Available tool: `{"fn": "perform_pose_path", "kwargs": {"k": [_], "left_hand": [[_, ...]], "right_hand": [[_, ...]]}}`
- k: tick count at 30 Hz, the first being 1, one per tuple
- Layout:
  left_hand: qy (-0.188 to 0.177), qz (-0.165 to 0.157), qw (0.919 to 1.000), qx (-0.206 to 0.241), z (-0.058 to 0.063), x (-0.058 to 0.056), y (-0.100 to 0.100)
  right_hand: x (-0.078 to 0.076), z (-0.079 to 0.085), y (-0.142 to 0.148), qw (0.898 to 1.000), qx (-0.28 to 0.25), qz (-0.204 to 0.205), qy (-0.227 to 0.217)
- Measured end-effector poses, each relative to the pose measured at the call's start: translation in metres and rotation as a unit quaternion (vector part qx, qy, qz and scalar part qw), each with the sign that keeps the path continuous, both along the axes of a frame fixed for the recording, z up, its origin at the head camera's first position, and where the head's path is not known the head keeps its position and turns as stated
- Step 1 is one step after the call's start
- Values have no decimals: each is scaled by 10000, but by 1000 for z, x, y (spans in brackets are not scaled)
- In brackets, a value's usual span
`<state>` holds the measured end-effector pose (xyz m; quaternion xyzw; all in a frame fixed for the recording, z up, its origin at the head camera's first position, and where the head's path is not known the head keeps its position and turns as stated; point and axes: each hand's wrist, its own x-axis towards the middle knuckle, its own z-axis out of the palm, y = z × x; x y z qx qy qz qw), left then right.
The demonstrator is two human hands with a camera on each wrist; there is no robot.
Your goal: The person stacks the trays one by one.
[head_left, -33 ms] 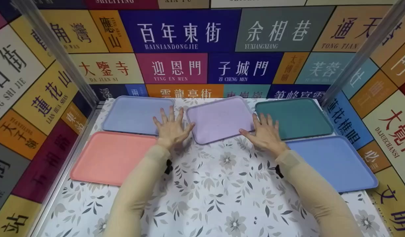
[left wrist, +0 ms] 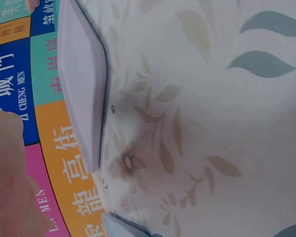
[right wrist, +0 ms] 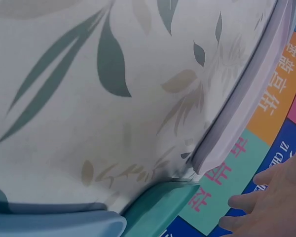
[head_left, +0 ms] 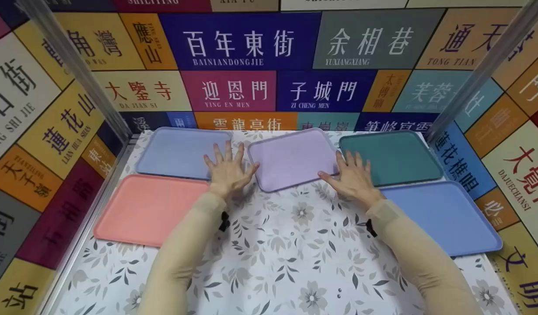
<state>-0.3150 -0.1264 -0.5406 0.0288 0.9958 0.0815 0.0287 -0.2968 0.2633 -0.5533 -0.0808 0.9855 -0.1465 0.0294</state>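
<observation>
My left hand (head_left: 227,173) is held with fingers spread, palm down, between the pale blue tray (head_left: 177,153) and the lilac tray (head_left: 295,159). Its fingers overlap the pale blue tray's right end in the head view. My right hand (head_left: 352,177), also spread, overlaps the gap between the lilac tray and the dark green tray (head_left: 396,157). Neither hand grips anything. In the left wrist view part of the left hand (left wrist: 10,182) shows at the left edge, beyond the lilac tray's rim (left wrist: 84,89). The right wrist view has right-hand fingers (right wrist: 246,201) at lower right.
A pink tray (head_left: 142,210) lies at front left, partly behind the left sleeve (head_left: 181,258). At front right lies a blue tray (head_left: 448,218), partly covered by the right sleeve (head_left: 422,258). A flower-patterned cloth (head_left: 277,262) covers the table; printed walls (head_left: 238,41) surround it.
</observation>
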Motion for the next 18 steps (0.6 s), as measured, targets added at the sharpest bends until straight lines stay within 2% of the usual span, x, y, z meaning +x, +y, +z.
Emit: {"fn": "perform_pose_path", "kwargs": {"k": [4, 7, 10, 11, 12, 17, 18], "left_hand": [[150, 13, 9997, 195, 2, -2, -1], [348, 6, 9974, 623, 5, -3, 1], [496, 44, 9919, 1169, 9, -4, 2], [630, 40, 9888, 1353, -5, -15, -3], [668, 83, 9863, 1508, -4, -16, -3], [779, 362, 9744, 2076, 1, -19, 0], [674, 473, 9727, 2168, 18, -9, 5]], "right_hand": [[-3, 7, -1, 9999, -149, 3, -26], [-6, 14, -1, 9984, -546, -51, -144], [-10, 22, -1, 9937, -1055, -133, -362], [-11, 24, 0, 9913, -1218, -167, -465], [-12, 27, 0, 9887, -1372, -207, -565], [-16, 38, 2, 9735, -2014, -490, -964], [-18, 39, 2, 9707, -2111, -564, -1002]]}}
